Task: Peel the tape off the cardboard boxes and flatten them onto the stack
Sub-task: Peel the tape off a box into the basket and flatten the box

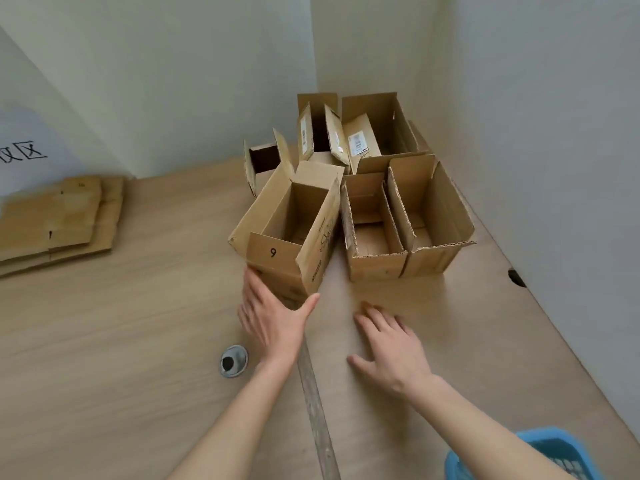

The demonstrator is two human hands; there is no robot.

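Several open cardboard boxes crowd the far right corner of the wooden table. The nearest box (287,233) stands upright, flaps open, with a "9" written on its front flap. My left hand (273,320) is spread open against the bottom front corner of that box, fingers on the left, thumb on the right. Apart from every box, my right hand (391,348) hovers flat and open over the table, to the right of the left hand. A stack of flattened boxes (59,223) lies at the far left edge.
Two more open boxes (405,223) stand side by side to the right of the "9" box, others behind them by the wall. A metal cable grommet (233,361) sits in the table near my left forearm. A blue basket (561,452) is at the bottom right.
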